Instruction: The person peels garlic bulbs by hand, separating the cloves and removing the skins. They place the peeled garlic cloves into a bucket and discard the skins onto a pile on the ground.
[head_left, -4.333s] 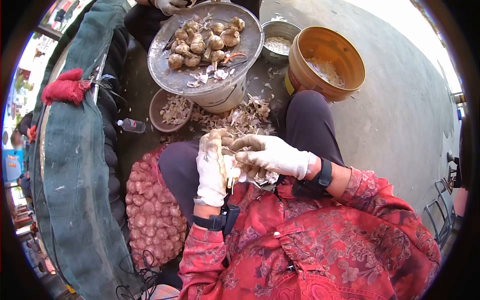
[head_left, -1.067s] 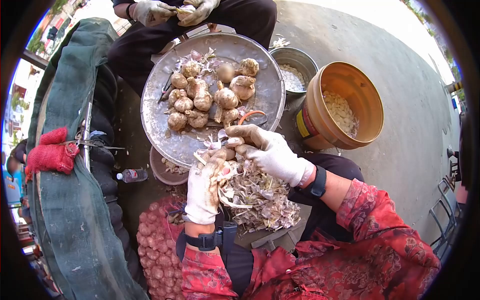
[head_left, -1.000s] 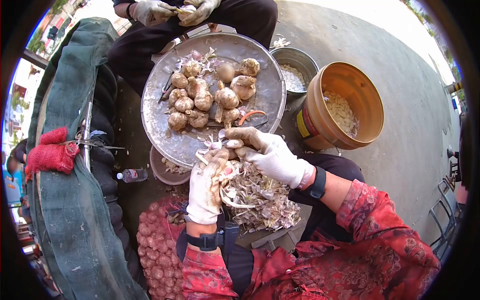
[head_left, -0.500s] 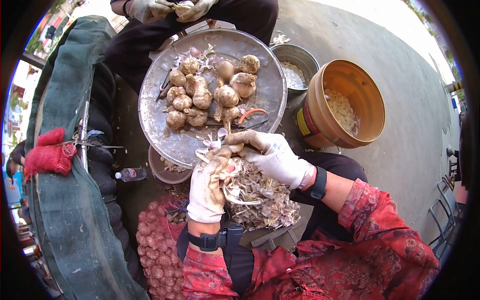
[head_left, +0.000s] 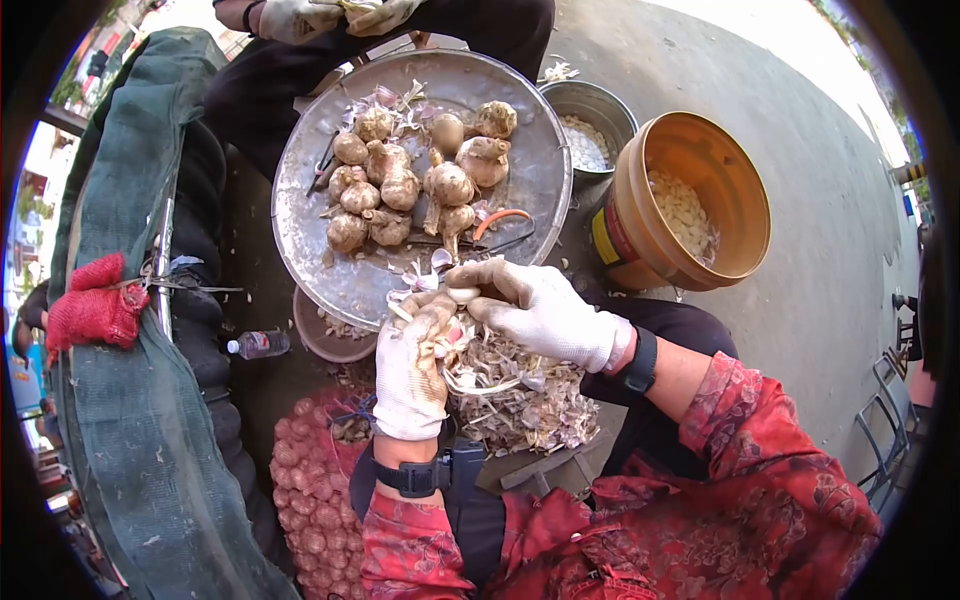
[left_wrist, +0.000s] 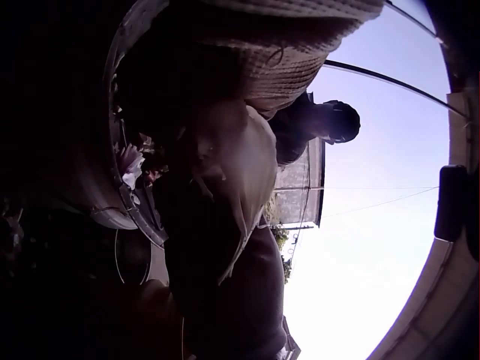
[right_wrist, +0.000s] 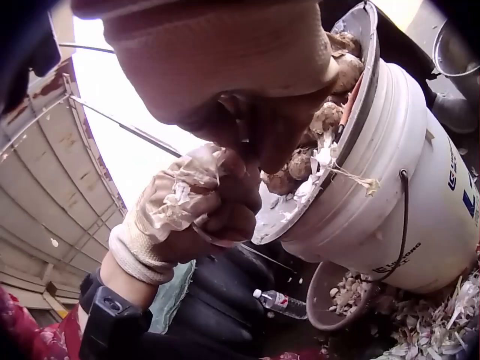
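My left hand (head_left: 412, 375) is curled round a garlic head (head_left: 452, 342) trailing loose skin, and my right hand (head_left: 548, 318) pinches a pale clove (head_left: 463, 295) between thumb and forefinger. Just ahead, the round tray (head_left: 300, 240) bears a cluster of dirty bulbs (head_left: 400, 190) and some peel; under it stands a white bucket (right_wrist: 405, 187). Below its edge on the left, a bowl (head_left: 318, 340) holds cloves. To the right, an orange bucket (head_left: 640, 235) and, behind it, a metal pot (head_left: 618, 105) both contain pale cloves. A mesh sack (head_left: 315, 510) of garlic stands by my left arm. Peelings (head_left: 530, 400) heap below my hands; a bottle (head_left: 260, 345) lies on the grey floor (head_left: 830, 240). Across the tray sits another person in gloves. My wrists angle inward, fingers meeting at the tray's near rim.
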